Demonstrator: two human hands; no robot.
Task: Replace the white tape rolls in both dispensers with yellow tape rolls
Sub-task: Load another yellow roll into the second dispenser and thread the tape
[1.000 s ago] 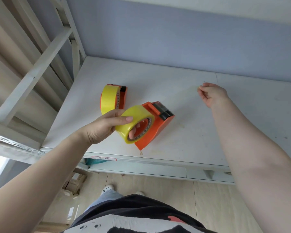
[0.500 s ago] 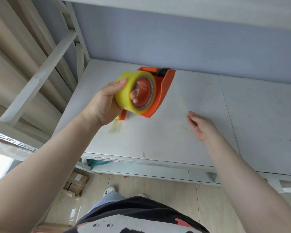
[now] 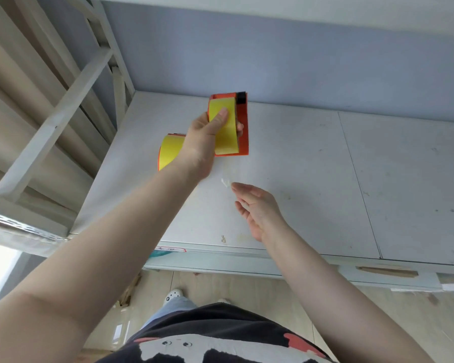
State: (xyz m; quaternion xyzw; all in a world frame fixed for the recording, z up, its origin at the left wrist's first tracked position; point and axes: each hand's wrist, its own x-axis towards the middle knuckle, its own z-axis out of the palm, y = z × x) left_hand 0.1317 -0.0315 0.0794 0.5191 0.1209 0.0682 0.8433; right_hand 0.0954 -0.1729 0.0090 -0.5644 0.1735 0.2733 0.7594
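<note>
Desk (image 3: 312,179): two orange dispensers (image 3: 243,127), yellow-loaded.

a white desk (image 3: 312,163) runs along a pale blue wall (image 3: 273,48), its top marked with small smudges and seams. a white slatted frame (image 3: 63,100) stands at the left end. a red-edged label (image 3: 171,249) sticks to the desk's front edge, just above something teal (image 3: 157,254). below lie light wood flooring (image 3: 247,292) and a white shoe (image 3: 174,294).

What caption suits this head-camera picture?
Left hand grips an orange dispenser loaded with yellow tape; right hand open.
</note>
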